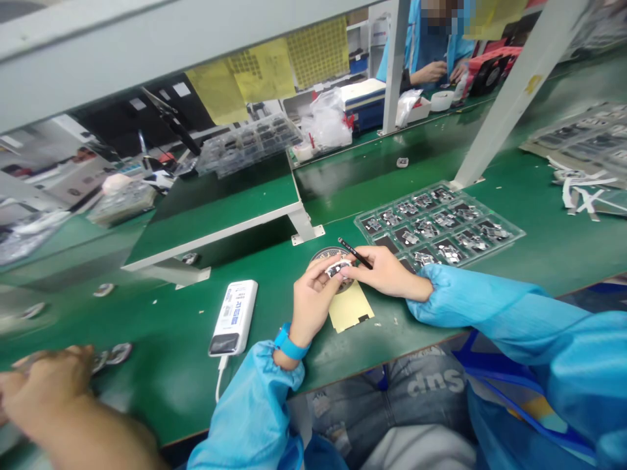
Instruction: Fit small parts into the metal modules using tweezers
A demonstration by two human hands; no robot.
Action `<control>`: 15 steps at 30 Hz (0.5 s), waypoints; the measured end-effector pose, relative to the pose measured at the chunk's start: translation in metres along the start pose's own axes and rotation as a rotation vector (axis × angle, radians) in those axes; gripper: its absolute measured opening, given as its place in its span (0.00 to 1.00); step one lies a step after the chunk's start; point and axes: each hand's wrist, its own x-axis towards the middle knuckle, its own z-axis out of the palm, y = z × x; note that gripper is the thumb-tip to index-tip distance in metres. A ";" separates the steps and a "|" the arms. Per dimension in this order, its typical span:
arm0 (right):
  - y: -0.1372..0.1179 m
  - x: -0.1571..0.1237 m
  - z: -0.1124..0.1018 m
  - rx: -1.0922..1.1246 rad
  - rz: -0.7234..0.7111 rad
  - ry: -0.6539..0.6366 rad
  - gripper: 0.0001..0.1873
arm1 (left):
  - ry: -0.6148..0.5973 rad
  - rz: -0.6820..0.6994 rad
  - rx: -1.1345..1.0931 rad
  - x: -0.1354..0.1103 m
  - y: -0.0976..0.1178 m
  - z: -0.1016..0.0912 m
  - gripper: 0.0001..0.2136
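My left hand (313,297), with a blue band at the wrist, pinches a small white-rimmed part (336,268) with a dark middle. My right hand (385,273) meets it from the other side, its thumb at the part. A slim black pen-like tool (353,252) is tucked in my right hand and points up to the left; its working end cannot be made out. Below my hands lies a round patterned disc (329,252), partly hidden. A yellow sticky sheet (353,310) with a dark patch at its edge lies in front of it.
To the right is a clear plastic tray (512,233) of small assemblies. A white power bank (234,316) with a cable lies left. Another person's hand (53,385) is at far left, near small parts. A raised green shelf (220,212) and a slanted post (519,98) stand behind.
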 end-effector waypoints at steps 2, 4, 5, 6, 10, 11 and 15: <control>-0.001 0.000 0.000 -0.029 0.012 0.019 0.13 | 0.016 -0.061 0.026 0.000 -0.002 0.001 0.20; -0.003 -0.001 0.003 -0.020 0.039 0.045 0.14 | 0.038 -0.103 0.071 0.000 -0.004 0.001 0.20; -0.003 -0.001 0.004 -0.005 0.053 0.056 0.14 | 0.055 -0.107 0.092 -0.001 -0.004 0.002 0.20; -0.004 -0.001 0.006 0.011 0.065 0.066 0.15 | 0.076 -0.105 0.105 -0.001 -0.004 0.002 0.19; -0.003 -0.003 0.012 0.037 0.069 0.115 0.18 | 0.149 -0.104 0.099 -0.004 -0.002 0.005 0.19; -0.003 -0.003 0.013 0.039 0.066 0.121 0.18 | 0.160 -0.103 0.099 -0.004 -0.002 0.006 0.18; 0.000 -0.005 0.015 0.061 0.054 0.119 0.17 | 0.170 -0.085 0.089 -0.008 0.000 0.011 0.17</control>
